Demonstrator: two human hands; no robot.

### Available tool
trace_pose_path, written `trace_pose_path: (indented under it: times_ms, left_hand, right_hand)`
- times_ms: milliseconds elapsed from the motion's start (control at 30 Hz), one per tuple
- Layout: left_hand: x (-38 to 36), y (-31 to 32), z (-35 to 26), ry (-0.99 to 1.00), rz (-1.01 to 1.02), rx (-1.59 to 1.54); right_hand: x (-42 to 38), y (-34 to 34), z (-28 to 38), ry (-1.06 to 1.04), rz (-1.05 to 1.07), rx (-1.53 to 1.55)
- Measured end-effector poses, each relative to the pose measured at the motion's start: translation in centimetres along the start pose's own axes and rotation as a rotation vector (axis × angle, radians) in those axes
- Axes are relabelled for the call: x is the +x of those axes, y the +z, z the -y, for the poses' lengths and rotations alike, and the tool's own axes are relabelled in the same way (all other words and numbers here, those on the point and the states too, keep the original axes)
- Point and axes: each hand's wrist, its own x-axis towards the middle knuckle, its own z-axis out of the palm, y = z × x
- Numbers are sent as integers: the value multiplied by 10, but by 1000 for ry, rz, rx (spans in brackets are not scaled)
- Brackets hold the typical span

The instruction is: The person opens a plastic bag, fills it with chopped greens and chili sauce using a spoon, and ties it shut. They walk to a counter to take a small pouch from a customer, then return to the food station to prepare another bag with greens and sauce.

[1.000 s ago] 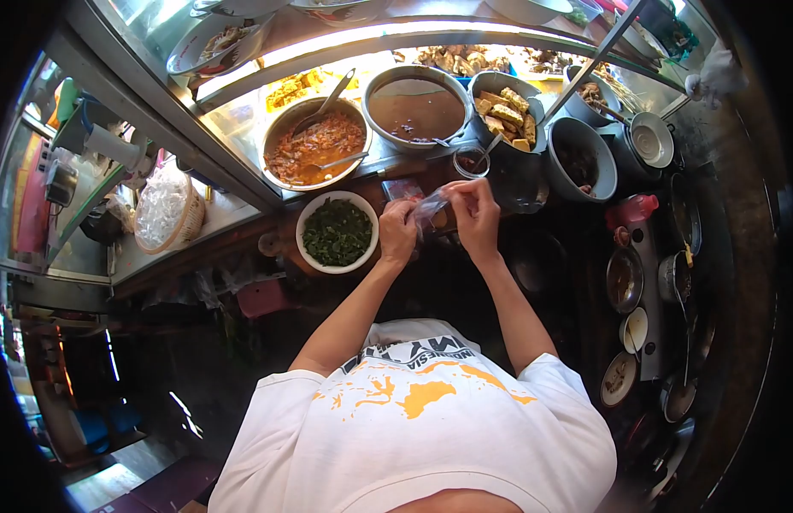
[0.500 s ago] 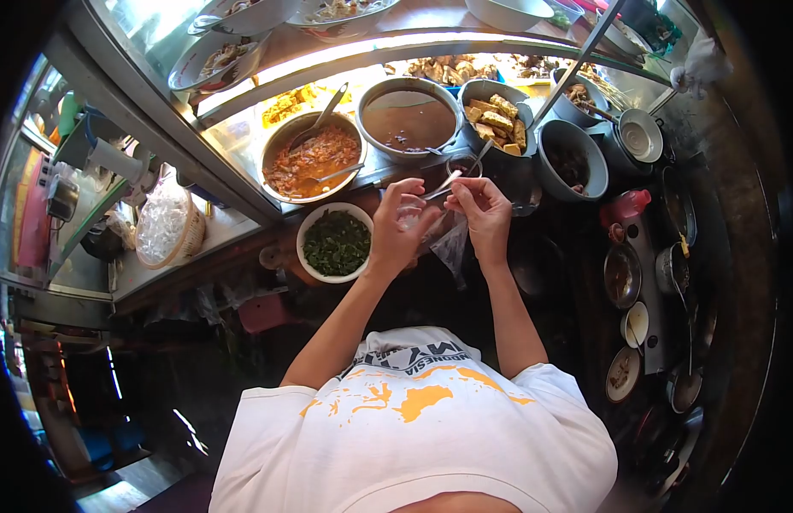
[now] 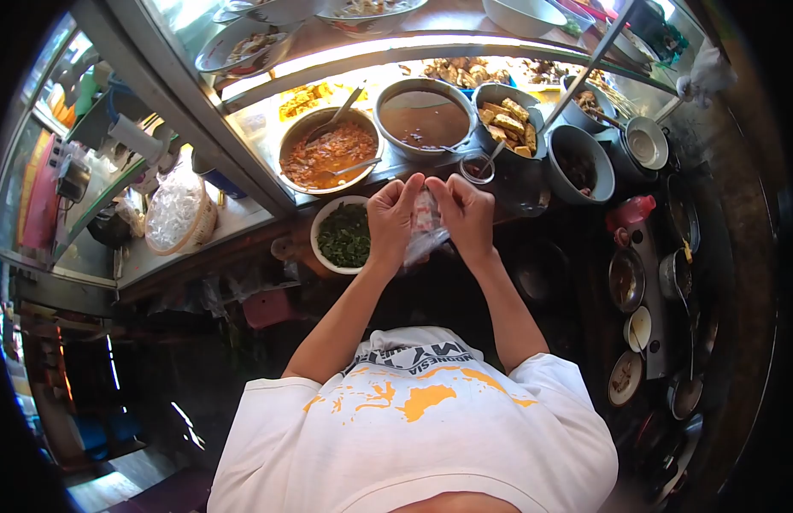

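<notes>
A clear plastic bag [image 3: 425,224] with reddish print hangs between my hands. My left hand [image 3: 391,219] pinches its upper left edge, fingers curled in. On the other side my right hand [image 3: 466,215] grips the upper right edge the same way, and the two thumbs come close together at the top. Just left of my left hand stands a white bowl of chopped green leaves [image 3: 343,237]. Beyond my right hand is a small cup of dark sauce [image 3: 477,169] with a spoon in it.
Along the counter stand a pot of red-orange stew [image 3: 328,152], a pot of brown broth [image 3: 424,118], a bowl of fried yellow pieces [image 3: 509,125] and a grey bowl of dark food [image 3: 578,164]. Left is a basket of plastic bags [image 3: 176,214]. Pans and a pink container [image 3: 633,210] sit right.
My hands have drawn level and closed in on the bag, which now hangs upright between them. Before, my left fingers were spread and my right pinched a pale strip. The view has shifted slightly.
</notes>
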Motion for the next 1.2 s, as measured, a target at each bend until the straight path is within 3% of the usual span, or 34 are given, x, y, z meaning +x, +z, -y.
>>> trace_pose_path:
  times_ms: [67,167,200,267,300,333,367,400,467,500,567,667,700,767,867,967,1000,1100,1133,1167,1200]
  left_hand:
    - [4,-9,10,-57,-75,-127]
    - [4,-18,31,-67,15,-249]
    - [0,-12,21,-98,-63,-201]
    - [-20,4,-2,-166,-239,-116]
    - [-25,-4,7,-44,-177,-238]
    - [-19,-17,21,101,-108,-353]
    - [-19,-30,20,221,-60,-205]
    - [-19,-42,18,346,-28,-67]
    - [-29,-37,-10,-142,-212,-323]
    - [-32,-37,-19,-86,-253,-208]
    - [-27,-55,-21,55,-227,-396]
    - [-41,-76,-44,94,-160,-412]
    - [-50,-67,-55,81,-352,-407]
    - [-52,-85,-54,109,-420,-184]
    - [-50,-122,-58,197,-328,-331]
    - [-70,-119,-82,246,-488,-216]
    - [-74,-121,-92,324,-449,-347]
    - [-73,-149,-96,361,-387,-348]
    - [-73,-140,-102,269,-550,-380]
    - [-79,-147,-107,319,-561,-230]
    - [-86,-157,-114,371,-570,-79]
  right_hand:
    - [-13,18,8,-157,7,-16]
    - [-27,40,30,-529,-13,-107]
    - [-20,48,19,-535,-113,-110]
    - [-9,49,10,-430,-86,-191]
    - [-11,55,14,-421,-76,-181]
    - [-19,59,36,-576,-8,-170]
    - [-31,63,58,-735,53,-152]
    - [-33,71,57,-718,63,-13]
    - [-9,76,47,-639,-3,-151]
    - [-4,79,41,-408,62,-13]
    - [-18,93,60,-623,110,-39]
    - [-35,115,88,-794,149,201]
    - [-27,125,76,-632,90,95]
    - [-23,138,82,-456,168,126]
    - [-50,147,129,-840,328,276]
    - [-30,169,109,-530,335,132]
    - [-39,172,110,-682,354,134]
    - [-52,181,146,-883,368,337]
    - [-40,194,141,-806,287,219]
    - [-26,187,136,-412,495,118]
    - [-11,187,128,-310,621,197]
